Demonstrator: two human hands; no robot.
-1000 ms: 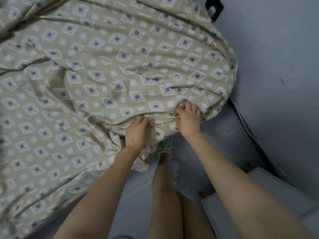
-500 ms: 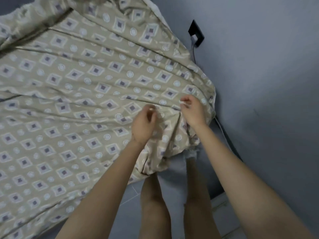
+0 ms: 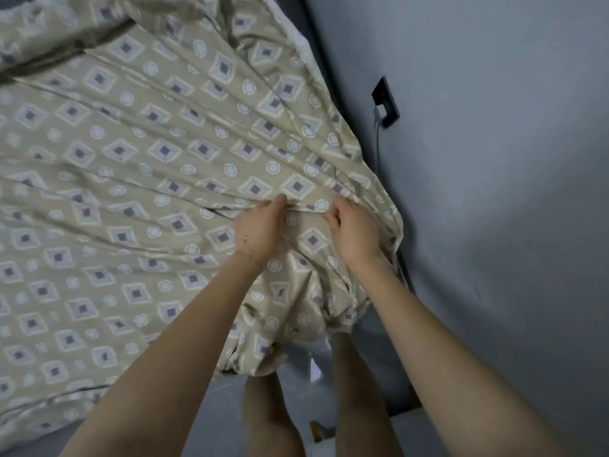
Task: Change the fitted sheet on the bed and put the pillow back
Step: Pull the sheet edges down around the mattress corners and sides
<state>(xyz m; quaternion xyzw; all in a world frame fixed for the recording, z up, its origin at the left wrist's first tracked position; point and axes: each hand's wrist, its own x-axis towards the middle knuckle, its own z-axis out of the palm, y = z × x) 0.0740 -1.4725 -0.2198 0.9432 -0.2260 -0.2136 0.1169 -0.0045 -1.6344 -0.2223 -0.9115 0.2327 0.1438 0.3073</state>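
Observation:
A beige fitted sheet [image 3: 138, 179] with purple diamonds and white circles covers the bed and fills the left and middle of the head view. Its near right corner hangs bunched over the mattress corner. My left hand [image 3: 258, 230] pinches a fold of the sheet on top of that corner. My right hand [image 3: 354, 230] grips the same fold a little to the right, close to the wall. Long creases fan out from both hands across the sheet. No pillow is in view.
A grey wall [image 3: 494, 192] stands close along the bed's right side, with a dark socket [image 3: 385, 102] and a cable running down. My bare legs [image 3: 273, 420] stand on the grey floor [image 3: 217, 420] at the bed's foot. A white mattress edge [image 3: 296, 37] shows at the top.
Both hands have risen from the hanging hem onto the top of the corner, pulling the sheet up. The view has swung up, so the socket now appears farther right.

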